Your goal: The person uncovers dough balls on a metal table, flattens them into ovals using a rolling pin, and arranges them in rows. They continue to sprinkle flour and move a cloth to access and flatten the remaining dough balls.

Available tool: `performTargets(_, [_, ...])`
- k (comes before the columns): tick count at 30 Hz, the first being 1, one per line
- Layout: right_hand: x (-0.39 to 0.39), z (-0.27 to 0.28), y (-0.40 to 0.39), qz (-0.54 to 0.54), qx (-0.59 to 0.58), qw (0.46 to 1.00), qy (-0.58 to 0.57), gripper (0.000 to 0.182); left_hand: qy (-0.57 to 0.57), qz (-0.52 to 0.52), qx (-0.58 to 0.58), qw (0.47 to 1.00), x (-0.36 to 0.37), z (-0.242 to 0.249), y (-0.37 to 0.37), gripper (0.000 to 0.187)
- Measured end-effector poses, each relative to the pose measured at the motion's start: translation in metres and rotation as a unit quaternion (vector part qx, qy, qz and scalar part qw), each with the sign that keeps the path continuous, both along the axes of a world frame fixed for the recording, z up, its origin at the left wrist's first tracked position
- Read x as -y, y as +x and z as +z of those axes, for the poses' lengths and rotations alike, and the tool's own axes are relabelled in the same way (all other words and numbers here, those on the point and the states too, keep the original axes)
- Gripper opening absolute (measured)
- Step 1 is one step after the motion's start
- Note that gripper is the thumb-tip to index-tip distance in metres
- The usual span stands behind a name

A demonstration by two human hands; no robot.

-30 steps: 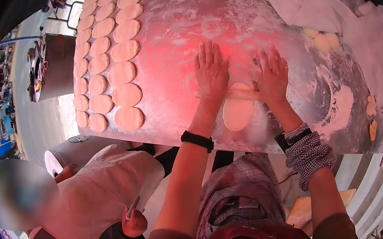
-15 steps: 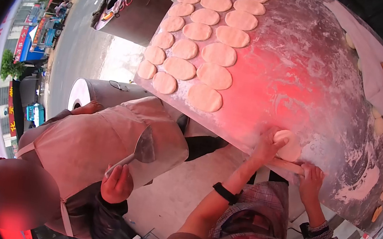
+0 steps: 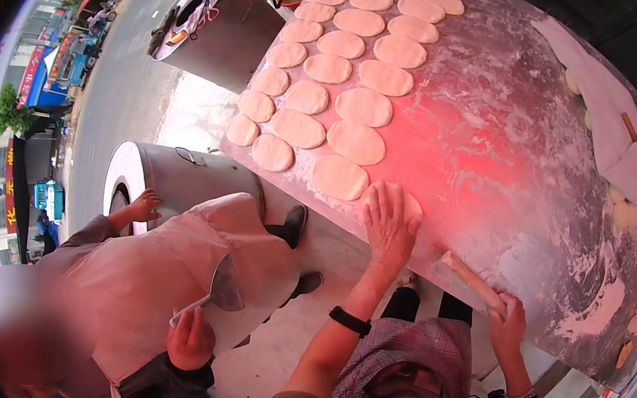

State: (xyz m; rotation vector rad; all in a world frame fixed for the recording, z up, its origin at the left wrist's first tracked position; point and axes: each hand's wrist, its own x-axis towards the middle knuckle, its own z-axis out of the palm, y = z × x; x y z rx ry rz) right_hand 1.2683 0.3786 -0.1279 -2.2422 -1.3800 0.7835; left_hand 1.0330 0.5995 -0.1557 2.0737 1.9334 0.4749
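My left hand (image 3: 391, 221), with a black band on its wrist, lies palm down over a flat dough round (image 3: 412, 209). Its fingers are stretched out and partly cover the dough. This round sits at the near end of several rows of flat oval dough rounds (image 3: 340, 178) on the floured table. My right hand (image 3: 509, 316) is closed around one end of a wooden rolling pin (image 3: 471, 280), which slants over the table's near edge.
To the left, a co-worker in a pale apron (image 3: 165, 251) holds a metal scraper (image 3: 226, 285). Two metal drums (image 3: 237, 25) stand beyond the table. A white cloth (image 3: 626, 153) partly covers dough pieces (image 3: 624, 211) on the table's right side.
My left hand has moved left with the dough round to the end of the rows. The rolling pin, still in my right hand, now shows more of its length. The co-worker has leaned lower.
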Motion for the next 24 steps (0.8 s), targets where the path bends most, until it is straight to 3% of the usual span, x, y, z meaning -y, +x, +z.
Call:
performTargets(2, [0.015,-0.007,0.007,0.002,-0.010,1.000,0.020,0.038,-0.024,-0.082,-0.083,0.993,0.017,-0.023,0.009,0.076])
performTargets(8, [0.041,0.005,0.006,-0.071,-0.045,0.996,0.025,0.038,-0.072,-0.129,-0.066,0.987,0.033,-0.021,0.008,0.075])
performTargets(16, [0.084,0.031,0.007,-0.163,-0.049,0.984,0.060,0.035,-0.114,-0.091,-0.132,0.981,0.022,-0.012,0.008,0.070])
performTargets(17, [0.088,0.029,0.012,-0.180,-0.052,0.979,0.085,0.036,-0.118,-0.104,-0.158,0.975,0.026,-0.016,0.020,0.071])
performTargets(19, [0.095,0.026,0.023,-0.253,-0.109,0.958,0.077,0.036,-0.124,-0.211,-0.079,0.967,0.042,-0.023,0.054,0.071])
performTargets(24, [0.134,0.017,0.078,-0.321,-0.137,0.929,0.124,0.035,-0.096,-0.373,-0.062,0.921,0.095,-0.005,0.212,0.071])
